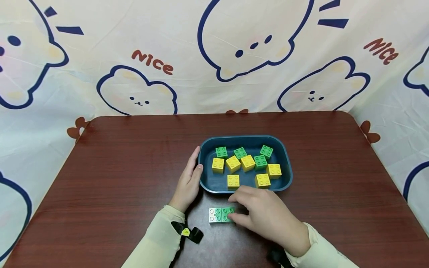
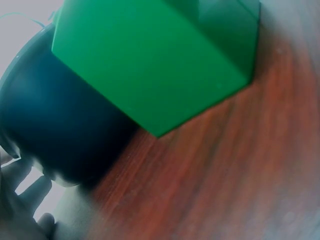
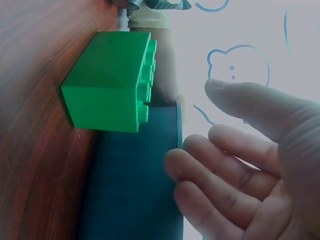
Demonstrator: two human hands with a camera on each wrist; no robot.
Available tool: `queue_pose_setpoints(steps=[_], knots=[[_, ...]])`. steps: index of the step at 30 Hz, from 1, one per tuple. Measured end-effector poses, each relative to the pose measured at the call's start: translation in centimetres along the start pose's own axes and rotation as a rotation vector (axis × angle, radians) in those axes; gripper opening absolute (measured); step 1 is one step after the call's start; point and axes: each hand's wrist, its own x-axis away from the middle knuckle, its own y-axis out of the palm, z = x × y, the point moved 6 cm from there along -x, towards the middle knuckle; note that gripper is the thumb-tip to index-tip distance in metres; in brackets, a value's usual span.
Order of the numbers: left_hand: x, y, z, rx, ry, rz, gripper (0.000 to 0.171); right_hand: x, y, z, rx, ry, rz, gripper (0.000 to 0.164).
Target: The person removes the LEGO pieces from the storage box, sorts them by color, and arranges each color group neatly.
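Observation:
My left hand (image 1: 188, 182) rests against the left wall of a dark blue tray (image 1: 203, 182), fingers straight along its rim. In front of the tray, two green toy bricks (image 1: 221, 215) sit side by side on the table, studs up, the left one whitened by glare. Just right of them is my right hand (image 1: 264, 214), its thumb and fingers apart and loosely bent. In the right wrist view, a gap shows between that hand (image 3: 250, 185) and the green bricks (image 3: 105, 82), with nothing in its fingers. The left wrist view shows the bricks' green side (image 2: 145, 65) close up.
Inside the tray stand several yellow bricks (image 1: 218, 165) and several green bricks (image 1: 260, 162), studs up. The brown wooden table (image 1: 100, 204) extends to both sides. Behind it hangs a white printed cloth (image 1: 187, 93). A black strap (image 1: 192, 233) sits on the left wrist.

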Motion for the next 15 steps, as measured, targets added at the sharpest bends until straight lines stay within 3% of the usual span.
queue_pose_setpoints(steps=[6,15], knots=[[-0.5,0.1,-2.2,-0.002,0.021,0.010,0.051,-0.1,-0.4,0.2,0.003,-0.004,0.048,0.025],[-0.5,0.1,-2.3,0.006,0.052,0.014,0.051,-0.2,-1.2,0.4,-0.002,-0.030,0.167,0.023]])
